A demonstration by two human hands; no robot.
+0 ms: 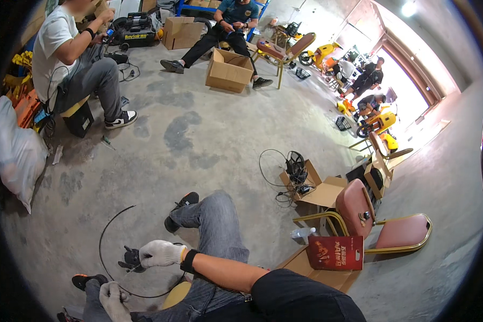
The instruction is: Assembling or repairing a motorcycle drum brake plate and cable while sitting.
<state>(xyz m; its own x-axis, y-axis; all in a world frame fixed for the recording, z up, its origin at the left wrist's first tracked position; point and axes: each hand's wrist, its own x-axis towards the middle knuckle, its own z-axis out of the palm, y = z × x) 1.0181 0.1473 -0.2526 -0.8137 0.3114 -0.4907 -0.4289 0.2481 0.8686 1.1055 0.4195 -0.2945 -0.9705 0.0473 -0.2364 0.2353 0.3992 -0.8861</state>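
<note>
My right hand (pixel 161 252), in a knitted white glove, is closed on a small black fitting (pixel 130 260), possibly a lever assembly, held over the floor left of my bent leg. My left hand (pixel 114 300), in a similar glove, is lower, near my left knee, with curled fingertips at a long black cable (pixel 100 244); they seem to grip it. The cable arcs over the floor, its free end pointing up and right. A yellow round seat (pixel 177 292) shows beneath me.
Two seated people (pixel 64 64) (pixel 233 21) work beside cardboard boxes (pixel 225 75). A white sack (pixel 19 161) lies left. Rightward are pink chairs (pixel 400 233), tangled cables (pixel 297 172), a bottle (pixel 300 233) and a red bag (pixel 335 252). More people (pixel 370 75) and yellow scooters (pixel 381 123) are near the doorway.
</note>
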